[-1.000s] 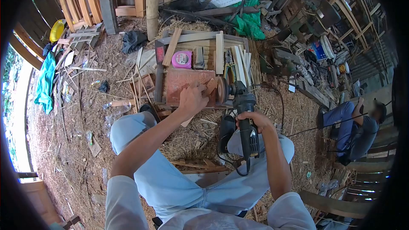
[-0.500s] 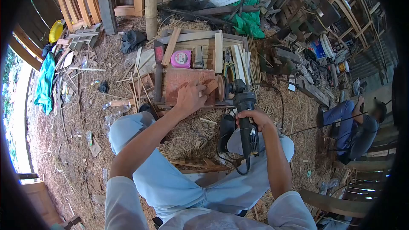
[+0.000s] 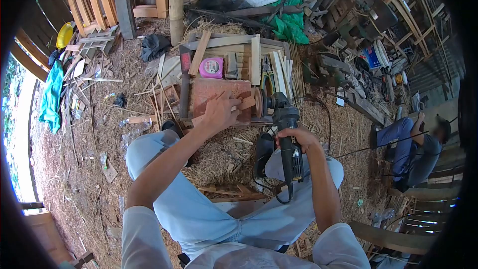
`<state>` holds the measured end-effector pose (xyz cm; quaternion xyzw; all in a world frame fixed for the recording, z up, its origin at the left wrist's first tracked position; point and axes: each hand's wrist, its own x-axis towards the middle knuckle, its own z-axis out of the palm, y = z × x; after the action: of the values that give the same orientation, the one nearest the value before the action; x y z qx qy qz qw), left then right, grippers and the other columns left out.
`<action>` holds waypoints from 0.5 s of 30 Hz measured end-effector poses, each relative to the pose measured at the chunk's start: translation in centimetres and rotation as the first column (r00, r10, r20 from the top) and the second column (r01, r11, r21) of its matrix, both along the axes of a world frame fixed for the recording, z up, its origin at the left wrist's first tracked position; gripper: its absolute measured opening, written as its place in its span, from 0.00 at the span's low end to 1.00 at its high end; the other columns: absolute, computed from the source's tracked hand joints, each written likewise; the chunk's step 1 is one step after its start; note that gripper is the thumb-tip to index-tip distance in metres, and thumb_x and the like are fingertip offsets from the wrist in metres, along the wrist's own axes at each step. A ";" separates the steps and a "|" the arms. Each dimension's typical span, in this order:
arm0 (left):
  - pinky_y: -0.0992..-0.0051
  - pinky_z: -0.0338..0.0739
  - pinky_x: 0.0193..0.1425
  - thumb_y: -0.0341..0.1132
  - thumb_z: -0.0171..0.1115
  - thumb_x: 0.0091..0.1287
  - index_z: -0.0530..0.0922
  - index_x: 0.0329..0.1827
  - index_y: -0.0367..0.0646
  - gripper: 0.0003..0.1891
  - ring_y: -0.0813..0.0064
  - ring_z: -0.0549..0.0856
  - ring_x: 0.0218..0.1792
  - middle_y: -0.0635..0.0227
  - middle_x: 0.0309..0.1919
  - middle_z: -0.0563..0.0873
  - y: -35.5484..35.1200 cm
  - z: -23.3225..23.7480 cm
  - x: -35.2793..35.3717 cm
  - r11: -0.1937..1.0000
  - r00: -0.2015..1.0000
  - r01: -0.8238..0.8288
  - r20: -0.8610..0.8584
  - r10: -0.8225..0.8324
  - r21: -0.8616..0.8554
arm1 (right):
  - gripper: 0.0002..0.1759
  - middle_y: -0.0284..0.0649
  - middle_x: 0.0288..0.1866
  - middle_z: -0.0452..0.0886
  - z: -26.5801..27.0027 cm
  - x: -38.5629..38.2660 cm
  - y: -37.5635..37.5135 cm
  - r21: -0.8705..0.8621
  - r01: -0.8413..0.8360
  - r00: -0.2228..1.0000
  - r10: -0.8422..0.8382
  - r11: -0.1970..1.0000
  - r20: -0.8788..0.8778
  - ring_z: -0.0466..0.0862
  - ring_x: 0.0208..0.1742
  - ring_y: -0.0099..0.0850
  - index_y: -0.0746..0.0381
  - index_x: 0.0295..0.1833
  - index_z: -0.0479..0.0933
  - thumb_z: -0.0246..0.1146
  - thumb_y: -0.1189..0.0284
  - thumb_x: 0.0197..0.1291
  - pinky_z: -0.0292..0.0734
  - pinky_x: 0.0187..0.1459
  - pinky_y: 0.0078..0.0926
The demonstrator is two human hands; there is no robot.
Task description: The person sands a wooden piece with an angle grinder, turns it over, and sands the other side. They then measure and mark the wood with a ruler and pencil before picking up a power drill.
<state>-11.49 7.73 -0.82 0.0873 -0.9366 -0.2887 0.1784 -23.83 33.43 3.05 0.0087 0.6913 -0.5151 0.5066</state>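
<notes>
My right hand (image 3: 298, 139) is wrapped round the black body of an angle grinder (image 3: 286, 119), held upright between my knees. A round sanding disc (image 3: 258, 102) faces left on its head. My left hand (image 3: 222, 111) grips a short wooden strip (image 3: 246, 102), whose right end is right at the disc. The strip's other end shows past the heel of the hand; its middle is hidden under the fingers. Beneath that hand lies a reddish-brown board (image 3: 204, 89) on the low workbench. A pink tape measure (image 3: 211, 67) sits just beyond the board.
Wood strips (image 3: 256, 62) and yellow-handled pliers (image 3: 269, 82) lie on the bench behind the disc. The grinder's cord (image 3: 285, 200) loops near my right leg. Shavings (image 3: 219, 152) cover the floor. A person (image 3: 420, 154) sits at the right. Curved wooden parts (image 3: 99, 0) stand at the back left.
The wooden strip has turned or shifted in my left hand, so its lower-left end now shows below the wrist side. The grinder and right hand stay in place.
</notes>
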 end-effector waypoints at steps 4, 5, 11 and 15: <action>0.60 0.77 0.47 0.32 0.70 0.51 0.85 0.43 0.42 0.15 0.57 0.80 0.45 0.59 0.39 0.76 -0.1 0.4 0.2 0.999 0.999 0.043 -0.002 -0.043 0.020 | 0.18 0.47 0.30 0.84 0.3 0.3 -0.2 -0.003 0.002 1.000 -0.002 1.000 0.005 0.86 0.28 0.34 0.70 0.42 0.76 0.71 0.75 0.44 0.84 0.31 0.31; 0.60 0.77 0.47 0.31 0.70 0.51 0.85 0.43 0.42 0.15 0.56 0.80 0.45 0.59 0.39 0.76 -0.1 0.4 0.2 0.999 0.999 0.051 -0.019 -0.051 0.007 | 0.18 0.47 0.30 0.83 0.2 0.2 -0.1 -0.003 0.000 1.000 0.000 1.000 -0.001 0.86 0.28 0.34 0.70 0.42 0.76 0.72 0.75 0.44 0.84 0.32 0.32; 0.61 0.75 0.47 0.29 0.69 0.50 0.85 0.43 0.42 0.15 0.58 0.78 0.46 0.61 0.41 0.75 -0.5 -0.4 0.2 0.997 0.995 0.076 -0.067 -0.078 -0.033 | 0.17 0.47 0.29 0.84 -0.2 -0.1 0.1 0.017 -0.037 0.999 0.037 0.999 -0.014 0.86 0.28 0.34 0.70 0.39 0.77 0.72 0.74 0.43 0.84 0.32 0.30; 0.61 0.74 0.48 0.28 0.69 0.50 0.85 0.43 0.43 0.15 0.59 0.78 0.46 0.63 0.41 0.75 -0.4 -0.3 0.2 0.996 0.998 0.039 -0.050 -0.043 -0.082 | 0.17 0.46 0.29 0.84 0.1 0.2 0.0 0.013 -0.028 1.000 0.028 1.000 -0.013 0.86 0.28 0.35 0.70 0.38 0.78 0.73 0.74 0.42 0.84 0.31 0.30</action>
<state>-11.29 7.33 -1.07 0.0532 -0.9441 -0.2564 0.2002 -23.62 33.41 3.17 -0.0011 0.6978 -0.5035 0.5094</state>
